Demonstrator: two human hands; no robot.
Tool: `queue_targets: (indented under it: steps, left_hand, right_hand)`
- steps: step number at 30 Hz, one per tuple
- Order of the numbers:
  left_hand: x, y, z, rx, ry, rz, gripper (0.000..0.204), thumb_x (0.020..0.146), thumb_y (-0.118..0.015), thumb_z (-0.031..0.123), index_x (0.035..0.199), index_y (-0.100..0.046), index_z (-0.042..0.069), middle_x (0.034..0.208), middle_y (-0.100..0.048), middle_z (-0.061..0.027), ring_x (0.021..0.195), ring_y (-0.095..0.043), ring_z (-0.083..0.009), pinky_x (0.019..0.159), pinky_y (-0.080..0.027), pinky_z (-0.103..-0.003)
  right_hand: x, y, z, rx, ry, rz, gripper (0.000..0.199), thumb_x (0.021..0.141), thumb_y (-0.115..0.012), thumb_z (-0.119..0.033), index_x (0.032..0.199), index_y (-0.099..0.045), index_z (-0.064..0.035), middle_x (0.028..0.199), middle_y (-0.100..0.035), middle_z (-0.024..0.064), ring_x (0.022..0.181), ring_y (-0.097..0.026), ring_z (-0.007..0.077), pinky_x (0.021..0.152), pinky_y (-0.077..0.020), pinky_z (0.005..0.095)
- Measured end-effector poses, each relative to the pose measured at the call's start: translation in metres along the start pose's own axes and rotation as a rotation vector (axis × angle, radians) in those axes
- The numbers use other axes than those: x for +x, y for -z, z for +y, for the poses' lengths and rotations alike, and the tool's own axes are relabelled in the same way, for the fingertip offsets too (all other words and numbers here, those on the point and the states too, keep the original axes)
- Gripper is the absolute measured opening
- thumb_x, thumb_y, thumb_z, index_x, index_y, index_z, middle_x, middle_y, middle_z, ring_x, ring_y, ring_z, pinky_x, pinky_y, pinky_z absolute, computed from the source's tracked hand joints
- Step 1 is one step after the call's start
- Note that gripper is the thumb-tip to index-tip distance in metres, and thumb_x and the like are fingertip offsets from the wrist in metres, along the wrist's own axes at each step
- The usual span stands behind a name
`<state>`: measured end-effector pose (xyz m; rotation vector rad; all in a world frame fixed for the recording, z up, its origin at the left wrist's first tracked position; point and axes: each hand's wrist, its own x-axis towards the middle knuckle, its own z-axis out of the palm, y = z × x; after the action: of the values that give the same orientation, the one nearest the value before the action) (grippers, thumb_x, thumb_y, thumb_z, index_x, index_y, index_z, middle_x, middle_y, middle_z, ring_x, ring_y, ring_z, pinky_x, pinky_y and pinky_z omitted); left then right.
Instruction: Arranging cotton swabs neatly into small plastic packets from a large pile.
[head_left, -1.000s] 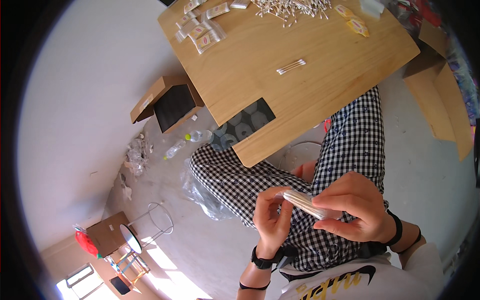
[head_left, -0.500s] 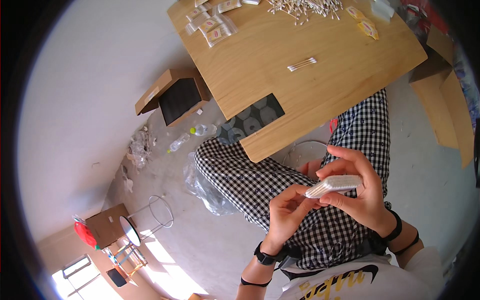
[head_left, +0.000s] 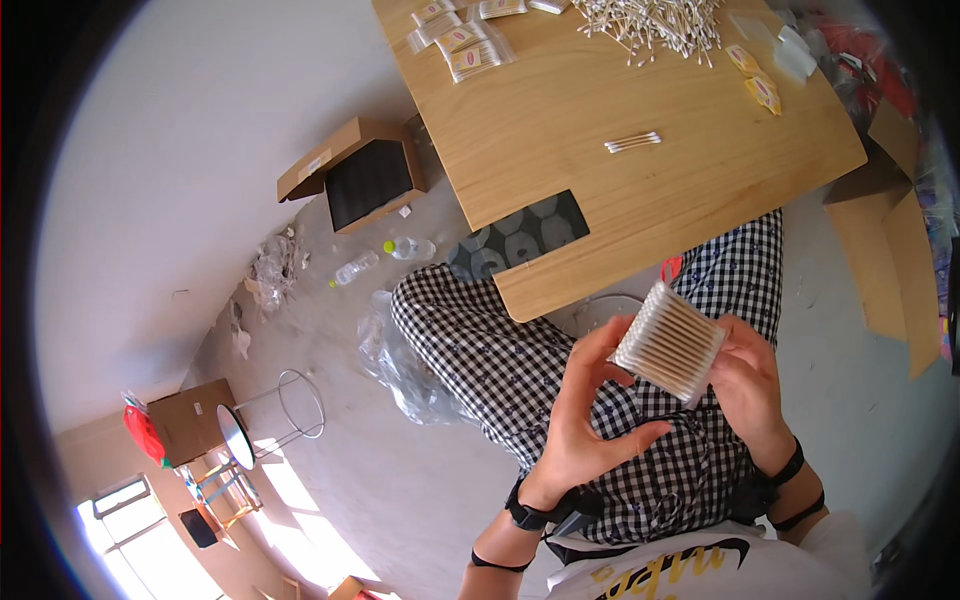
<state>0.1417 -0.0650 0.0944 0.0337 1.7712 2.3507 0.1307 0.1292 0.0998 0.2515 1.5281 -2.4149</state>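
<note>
My right hand (head_left: 752,380) grips a block of cotton swabs (head_left: 668,343) by its right side, above my lap. The swabs lie side by side in tight rows, with wooden-coloured sticks and white tips, and seem to be in a clear bag. At the left side of the block is my left hand (head_left: 585,420), its thumb stretched away and its fingers apart. Its fingertips are by the block's left edge; I cannot tell if they touch it. On the table (head_left: 560,110) lies a small row of loose cotton swabs (head_left: 633,142).
A heap of cotton swabs (head_left: 655,25), filled clear bags (head_left: 475,58) and yellow wrappers (head_left: 762,95) occupy the table's far side. Cardboard boxes stand left (head_left: 365,185) and right (head_left: 870,260). Bottles (head_left: 408,248) and plastic film (head_left: 405,375) lie on the floor.
The block of swabs has been turned from edge-on to show its broad face and raised slightly. My left hand's thumb and fingers have spread off its lower corner.
</note>
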Motion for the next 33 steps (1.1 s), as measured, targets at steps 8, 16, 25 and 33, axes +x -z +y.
queue_targets:
  steps: [8,16,25,33]
  left_hand:
    - [0.024,0.022,0.008,0.579,-0.448,-0.261,0.047,0.066,-0.081,0.008,0.111,-0.067,0.001,0.113,-0.064,-0.016,0.097,-0.063,-0.0231,0.081,-0.051,-0.033]
    - [0.005,-0.004,0.017,0.473,-0.164,0.048,0.023,0.075,-0.079,0.013,0.091,-0.068,-0.001,0.081,-0.068,-0.0096,0.072,-0.065,-0.018,0.067,-0.051,-0.027]
    - [0.0,-0.029,0.022,0.325,-0.129,0.072,0.03,0.074,-0.081,0.013,0.093,-0.065,-0.002,0.074,-0.06,-0.0069,0.057,-0.055,-0.012,0.048,-0.043,-0.024]
    - [-0.001,-0.018,0.026,0.167,-0.198,-0.032,0.047,0.075,-0.08,0.009,0.114,-0.061,-0.009,0.106,-0.057,-0.0141,0.076,-0.062,-0.016,0.066,-0.051,-0.025]
  right_hand:
    - [0.004,0.024,-0.002,0.303,-0.502,-0.095,0.017,0.09,-0.051,-0.014,0.091,-0.057,0.0012,0.086,-0.062,0.007,0.081,-0.061,0.0152,0.076,-0.0498,0.0296]
    - [0.001,0.006,0.005,-0.482,0.412,-0.011,0.063,0.089,-0.052,-0.06,0.109,-0.048,0.0,0.101,-0.053,0.0125,0.09,-0.053,0.016,0.079,-0.0436,0.0304]
    - [0.008,-0.011,0.012,-0.132,0.229,0.123,0.027,0.103,-0.041,-0.028,0.088,-0.047,-0.0068,0.071,-0.052,0.0001,0.061,-0.047,0.0045,0.057,-0.0403,0.0189]
    - [0.01,0.001,0.017,0.423,-0.342,-0.079,0.021,0.098,-0.053,-0.021,0.082,-0.055,-0.0068,0.079,-0.062,0.002,0.069,-0.061,0.0058,0.058,-0.0517,0.0197]
